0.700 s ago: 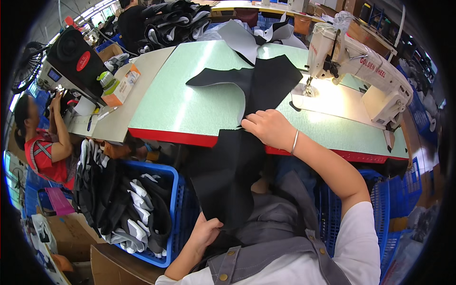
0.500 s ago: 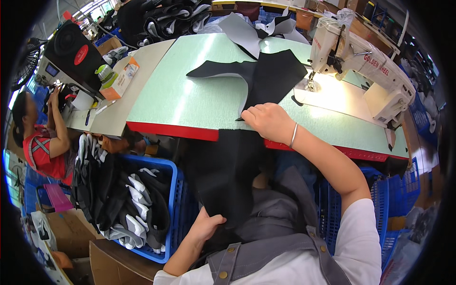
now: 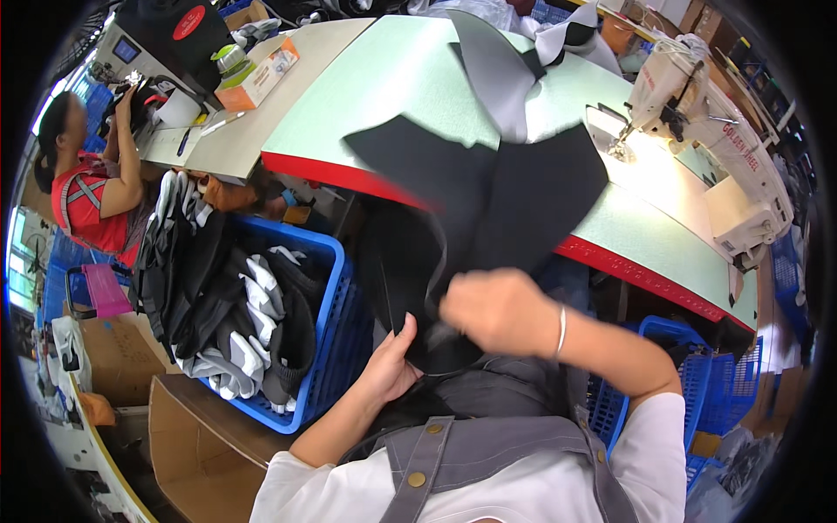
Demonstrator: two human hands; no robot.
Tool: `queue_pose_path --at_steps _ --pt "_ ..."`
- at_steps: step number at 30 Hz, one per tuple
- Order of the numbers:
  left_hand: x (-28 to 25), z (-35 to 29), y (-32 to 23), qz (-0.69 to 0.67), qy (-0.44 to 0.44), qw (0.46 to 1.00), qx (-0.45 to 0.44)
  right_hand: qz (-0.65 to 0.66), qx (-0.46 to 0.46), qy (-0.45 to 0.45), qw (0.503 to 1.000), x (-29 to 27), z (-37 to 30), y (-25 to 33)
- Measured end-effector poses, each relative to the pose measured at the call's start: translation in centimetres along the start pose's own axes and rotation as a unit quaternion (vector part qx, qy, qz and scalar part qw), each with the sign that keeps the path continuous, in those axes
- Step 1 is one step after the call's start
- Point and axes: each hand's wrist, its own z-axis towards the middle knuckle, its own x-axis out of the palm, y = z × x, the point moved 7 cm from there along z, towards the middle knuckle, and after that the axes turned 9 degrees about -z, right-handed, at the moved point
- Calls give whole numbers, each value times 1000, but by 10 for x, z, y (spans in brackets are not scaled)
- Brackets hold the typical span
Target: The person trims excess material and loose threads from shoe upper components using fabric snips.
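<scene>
The single view comes from a fisheye camera on the wearer's head, the left of a side-by-side pair, facing forward and steeply down. It is upright and unmirrored. The apron (image 3: 506, 458) lies close at the near edge; the left fingers (image 3: 404, 336) and right fingers (image 3: 460, 305) come mid-view. Beyond, the surface (image 3: 366, 105) runs far, its machine (image 3: 732, 152) at far right, a basket (image 3: 334, 279) left. Straight edges bow toward the dark rim.

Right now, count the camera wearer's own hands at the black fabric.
2: the left hand is at the lower left of the black fabric, fingers partly hidden; the right hand, blurred, is farther right and higher in the picture.
</scene>
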Motion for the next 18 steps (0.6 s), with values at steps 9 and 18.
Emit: queue_pose_path --at_steps 9,18 --pt "16 -12 -1 166 63 983 56 151 97 21 984 42 -32 54" --pt "-13 -12 2 105 -61 990 69 28 194 25 980 -8 -23 -7"
